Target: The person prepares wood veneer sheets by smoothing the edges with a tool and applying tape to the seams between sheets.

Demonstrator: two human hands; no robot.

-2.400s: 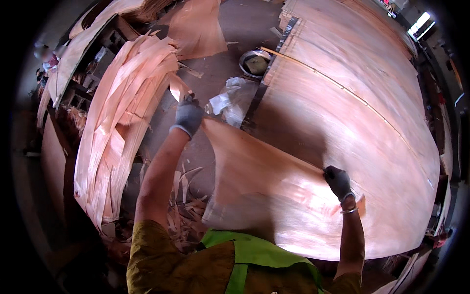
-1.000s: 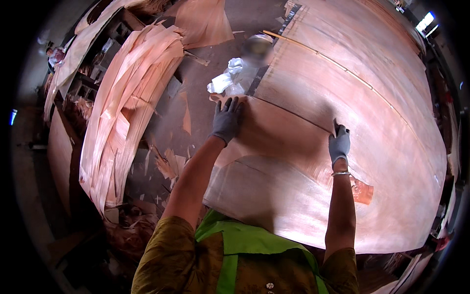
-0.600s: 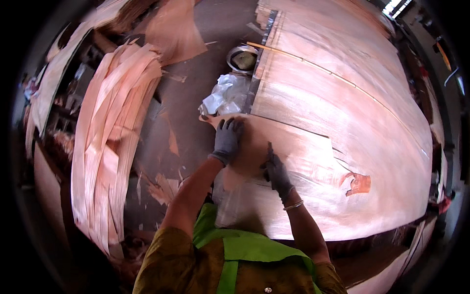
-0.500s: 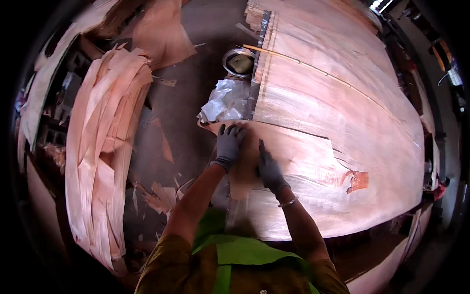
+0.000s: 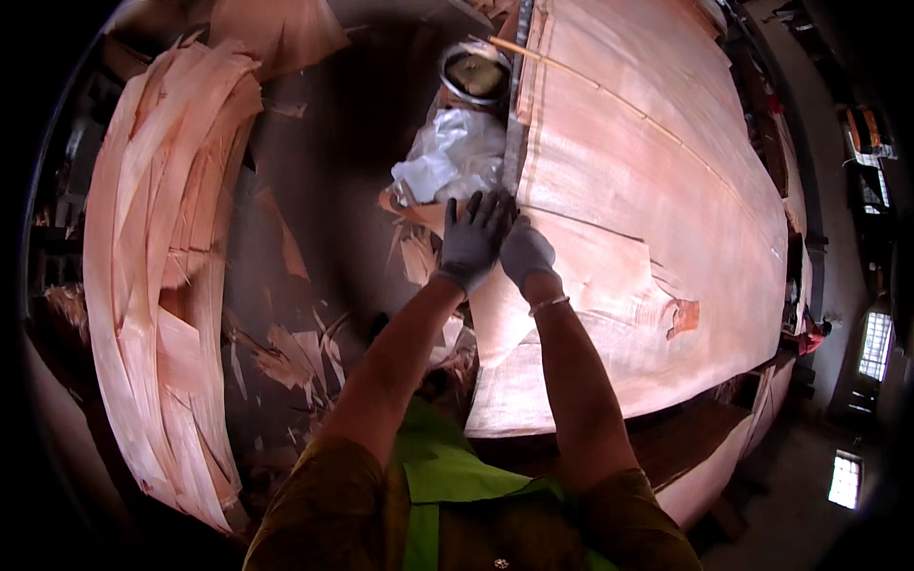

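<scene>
Both my hands wear grey gloves with darker fingers. My left hand lies flat with its fingers spread, over the left edge of a thin wood veneer piece. Right beside it, my right hand is closed, knuckles up, at that same edge. A small dark bit shows by its fingers, but what it holds is hidden. The veneer piece rests on a broad stack of pale pinkish veneer sheets. Its right end is ragged, with a reddish-brown torn patch.
A thin bamboo stick lies across the stack. Left of the stack's edge are crumpled clear plastic and a metal bowl with a greenish-brown lump. A tall pile of veneer strips stands at far left; scraps litter the floor.
The view has shifted. My right hand has moved up to the veneer's left edge beside my left hand. The left part of the veneer piece that overhung the edge now hangs down or is off.
</scene>
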